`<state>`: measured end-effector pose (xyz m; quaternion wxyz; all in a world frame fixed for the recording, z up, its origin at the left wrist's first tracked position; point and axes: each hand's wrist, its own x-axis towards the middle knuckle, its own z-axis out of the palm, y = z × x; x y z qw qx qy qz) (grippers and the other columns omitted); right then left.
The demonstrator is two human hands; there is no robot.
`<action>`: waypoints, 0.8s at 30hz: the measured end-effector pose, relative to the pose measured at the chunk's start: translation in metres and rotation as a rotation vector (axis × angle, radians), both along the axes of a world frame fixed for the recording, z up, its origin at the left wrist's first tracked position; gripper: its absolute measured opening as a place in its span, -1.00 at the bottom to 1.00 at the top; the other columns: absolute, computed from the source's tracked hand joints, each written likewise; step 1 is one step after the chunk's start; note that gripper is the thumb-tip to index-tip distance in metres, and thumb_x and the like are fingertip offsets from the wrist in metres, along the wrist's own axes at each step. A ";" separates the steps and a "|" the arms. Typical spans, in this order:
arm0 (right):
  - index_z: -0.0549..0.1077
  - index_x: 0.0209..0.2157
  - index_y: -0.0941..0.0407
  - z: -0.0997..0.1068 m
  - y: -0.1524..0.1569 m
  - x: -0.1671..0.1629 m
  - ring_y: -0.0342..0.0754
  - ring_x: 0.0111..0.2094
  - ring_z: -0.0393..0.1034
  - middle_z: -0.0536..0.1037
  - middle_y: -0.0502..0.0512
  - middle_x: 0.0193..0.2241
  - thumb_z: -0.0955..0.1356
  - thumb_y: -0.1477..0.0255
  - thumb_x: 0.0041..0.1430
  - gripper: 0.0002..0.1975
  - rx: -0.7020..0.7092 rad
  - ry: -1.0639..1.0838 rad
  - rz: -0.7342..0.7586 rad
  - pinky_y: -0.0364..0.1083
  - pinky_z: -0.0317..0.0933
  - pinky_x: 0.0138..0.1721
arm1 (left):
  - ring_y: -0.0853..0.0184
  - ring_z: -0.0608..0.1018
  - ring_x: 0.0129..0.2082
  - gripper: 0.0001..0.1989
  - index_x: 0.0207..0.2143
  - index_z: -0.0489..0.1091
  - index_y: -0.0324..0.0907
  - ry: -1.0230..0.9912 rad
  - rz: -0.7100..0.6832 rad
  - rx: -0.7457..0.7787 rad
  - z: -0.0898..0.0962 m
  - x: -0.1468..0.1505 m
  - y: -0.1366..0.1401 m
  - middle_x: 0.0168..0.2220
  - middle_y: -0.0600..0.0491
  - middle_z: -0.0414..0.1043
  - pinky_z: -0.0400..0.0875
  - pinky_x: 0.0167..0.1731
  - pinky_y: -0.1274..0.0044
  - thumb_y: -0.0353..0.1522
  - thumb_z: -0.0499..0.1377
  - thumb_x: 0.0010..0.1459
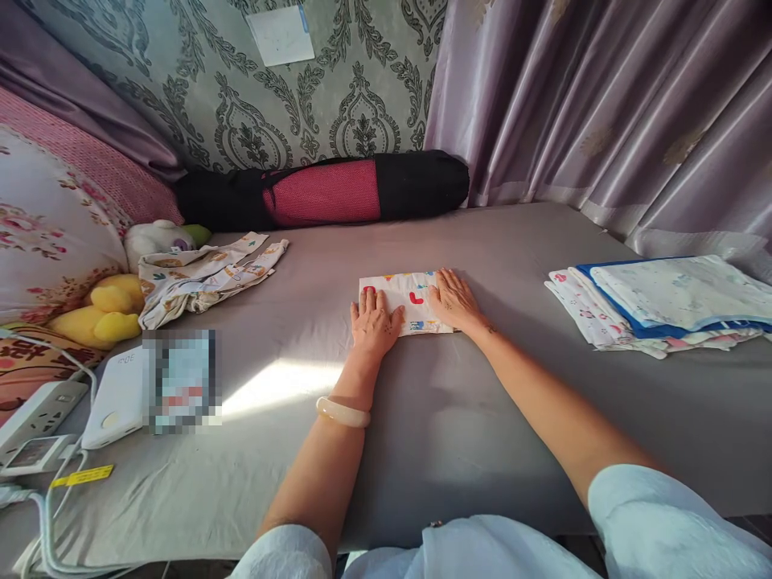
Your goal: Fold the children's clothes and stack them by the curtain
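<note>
A small folded cloth (405, 299), white with red, blue and yellow prints, lies flat on the grey bed sheet (458, 434) in front of me. My left hand (375, 323) rests palm down on its left end, fingers stretched out. On the right end my right hand (455, 301) also lies flat, fingers extended and pointing away from me. Neither hand grips the cloth; both press on its top. A pale bangle (343, 412) circles my left wrist. The cloth's ends are partly hidden under the hands.
At right is a stack of folded cloths (669, 301). Crumpled printed baby clothes (205, 277) lie at left beside a yellow plush toy (100, 314). A white power bank (117, 394), power strip (42, 418) and cables sit nearer left. A black-and-red long bag (326, 193) lies along the wall.
</note>
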<state>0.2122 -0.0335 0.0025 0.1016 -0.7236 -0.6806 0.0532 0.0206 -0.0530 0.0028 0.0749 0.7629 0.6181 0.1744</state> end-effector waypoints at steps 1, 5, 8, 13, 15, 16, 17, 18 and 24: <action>0.07 0.35 0.34 0.002 -0.001 0.000 0.10 0.39 -0.13 0.04 0.30 0.38 -0.02 0.31 0.38 -0.37 0.002 0.003 -0.001 0.09 -0.19 0.35 | -0.02 0.12 0.36 -0.42 0.25 0.20 -0.31 0.002 0.001 0.003 0.000 0.000 0.000 0.33 -0.32 0.09 0.02 0.27 0.06 -0.14 -0.01 0.31; 0.10 0.33 0.34 0.009 -0.013 -0.010 0.15 0.38 -0.10 0.07 0.33 0.36 -0.01 0.30 0.39 -0.38 0.041 -0.030 0.019 0.19 -0.22 0.34 | -0.01 0.18 0.34 -0.46 0.23 0.23 -0.31 0.019 0.002 0.080 0.003 0.001 -0.002 0.29 -0.30 0.19 0.04 0.27 0.07 -0.16 -0.04 0.33; 0.11 0.33 0.35 0.013 -0.027 -0.027 0.16 0.39 -0.13 0.05 0.33 0.37 0.01 0.31 0.39 -0.39 0.102 -0.061 0.122 0.20 -0.27 0.35 | 0.05 0.21 0.33 -0.50 0.22 0.23 -0.33 0.036 -0.065 0.182 0.006 0.005 -0.005 0.27 -0.27 0.23 0.03 0.30 0.14 -0.24 -0.10 0.36; 0.12 0.33 0.35 0.006 -0.041 -0.049 0.12 0.39 -0.11 0.07 0.30 0.37 0.02 0.38 0.37 -0.41 0.119 -0.072 0.251 0.15 -0.25 0.36 | 0.07 0.22 0.33 -0.53 0.22 0.24 -0.33 0.114 -0.164 0.114 0.005 0.011 -0.010 0.28 -0.24 0.23 0.08 0.28 0.17 -0.35 -0.13 0.35; 0.13 0.33 0.35 0.002 -0.041 -0.051 0.12 0.38 -0.08 0.09 0.31 0.36 0.03 0.39 0.37 -0.41 0.118 -0.064 0.243 0.14 -0.23 0.36 | 0.07 0.21 0.33 -0.53 0.22 0.24 -0.33 0.139 -0.161 0.079 0.004 0.012 -0.010 0.29 -0.24 0.22 0.08 0.28 0.17 -0.35 -0.14 0.35; 0.13 0.33 0.35 0.001 -0.041 -0.051 0.12 0.37 -0.08 0.09 0.31 0.36 0.04 0.39 0.36 -0.41 0.118 -0.059 0.237 0.14 -0.23 0.35 | 0.07 0.21 0.33 -0.53 0.22 0.23 -0.33 0.145 -0.161 0.073 0.004 0.011 -0.010 0.29 -0.24 0.21 0.08 0.28 0.17 -0.35 -0.14 0.35; 0.13 0.33 0.35 0.000 -0.041 -0.051 0.12 0.37 -0.07 0.09 0.31 0.36 0.04 0.40 0.36 -0.41 0.118 -0.053 0.232 0.14 -0.23 0.35 | 0.07 0.21 0.33 -0.53 0.22 0.23 -0.34 0.146 -0.161 0.072 0.003 0.011 -0.010 0.29 -0.25 0.21 0.07 0.28 0.17 -0.34 -0.14 0.36; 0.13 0.33 0.35 0.000 -0.041 -0.050 0.13 0.37 -0.07 0.10 0.31 0.35 0.05 0.40 0.36 -0.42 0.117 -0.046 0.228 0.14 -0.23 0.35 | 0.07 0.21 0.33 -0.54 0.21 0.24 -0.34 0.145 -0.163 0.072 0.003 0.011 -0.009 0.28 -0.25 0.22 0.07 0.28 0.17 -0.34 -0.14 0.36; 0.17 0.30 0.33 0.005 -0.040 -0.048 0.11 0.36 -0.03 0.15 0.32 0.34 0.09 0.38 0.36 -0.44 0.124 0.099 0.253 0.11 -0.21 0.35 | 0.13 0.30 0.27 -0.61 0.14 0.30 -0.30 0.047 -0.136 0.070 0.009 0.005 -0.005 0.24 -0.22 0.29 0.13 0.25 0.30 -0.35 -0.06 0.34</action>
